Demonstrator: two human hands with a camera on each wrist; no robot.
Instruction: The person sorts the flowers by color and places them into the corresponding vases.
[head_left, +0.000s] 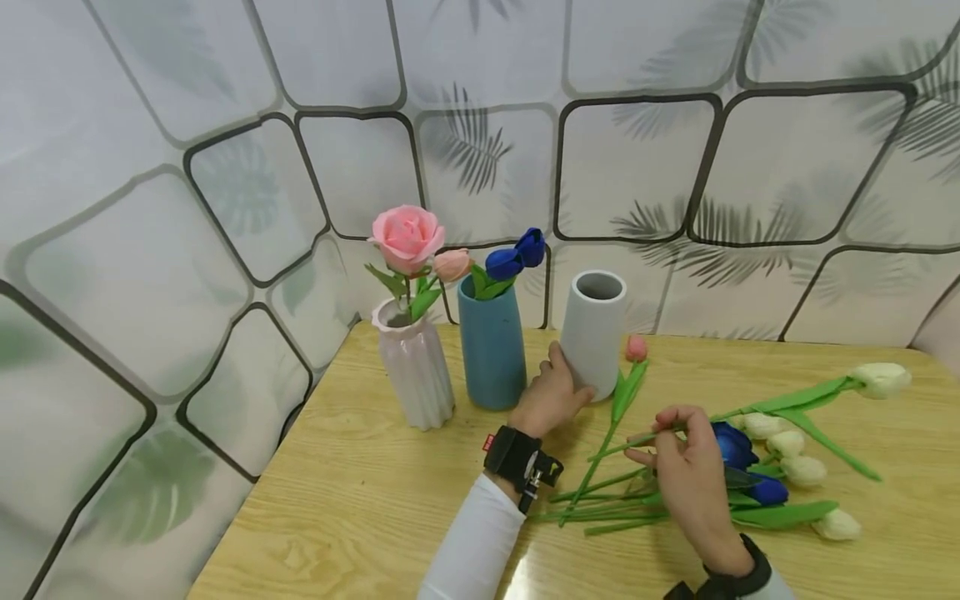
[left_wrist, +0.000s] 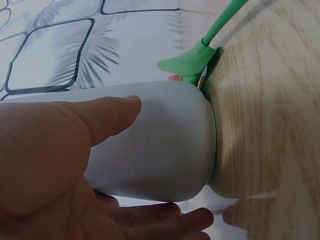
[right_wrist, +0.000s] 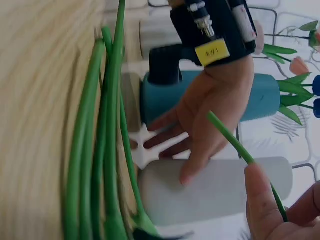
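Note:
In the head view my left hand (head_left: 551, 396) is at the lower part of the white vase (head_left: 596, 329), thumb against its front. The left wrist view shows the fingers fairly straight along the vase's other side. My right hand (head_left: 690, 471) pinches the green stem (right_wrist: 235, 142) of a white tulip (head_left: 881, 380), its bare end pointing left toward the white vase. Below this hand lie blue flowers (head_left: 733, 446), several more white tulips (head_left: 804, 471) and their green stems. A pink tulip (head_left: 636, 347) lies beside the white vase.
A blue vase (head_left: 491, 350) with two blue tulips (head_left: 504, 263) stands left of the white one. Farther left is a pale ribbed vase (head_left: 416, 371) holding a pink rose (head_left: 407, 239) and a peach tulip (head_left: 453, 265). A patterned cloth wall rises behind the wooden table (head_left: 337, 500).

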